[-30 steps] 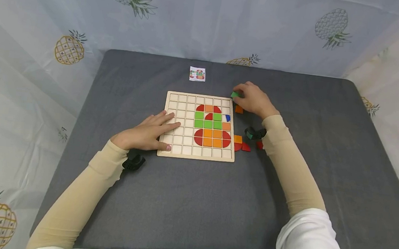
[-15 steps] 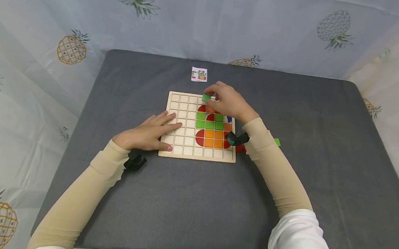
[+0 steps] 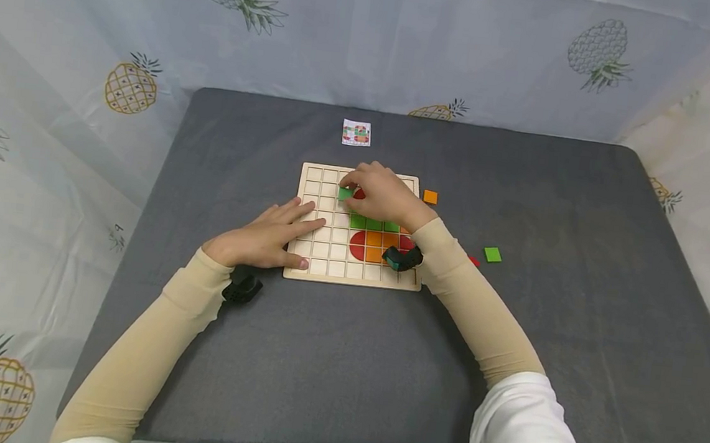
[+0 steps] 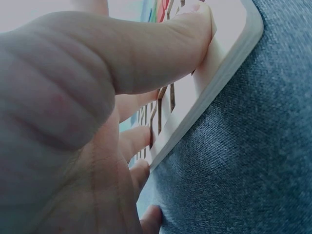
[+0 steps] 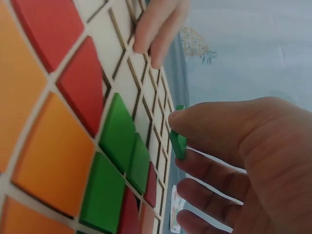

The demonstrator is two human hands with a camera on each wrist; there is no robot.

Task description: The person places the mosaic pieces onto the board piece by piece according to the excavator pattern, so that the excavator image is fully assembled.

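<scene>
A wooden grid board [image 3: 318, 267] lies on the grey table, its right half partly filled with red, orange and green tiles. My left hand [image 3: 262, 236] rests on the board's left edge with fingers spread; in the left wrist view its thumb [image 4: 161, 53] presses on the rim. Over the upper middle of the board, my right hand [image 3: 387, 194] pinches a green square tile [image 5: 179, 141] between thumb and fingers. The tile is tilted and clear of the grid in the right wrist view. The right hand and wrist camera hide part of the tile pattern.
Beyond the board lies a small printed card [image 3: 356, 133] with a coloured pattern. To the board's right are a loose orange tile [image 3: 430, 197], a green tile [image 3: 492, 254] and a red tile [image 3: 473, 261], partly behind the right sleeve. A pineapple-print curtain [image 3: 374, 36] hangs behind the table.
My right hand has carried the green tile leftward from the board's upper right corner, then nearer over the grid. The left hand stays on the board's left edge.
</scene>
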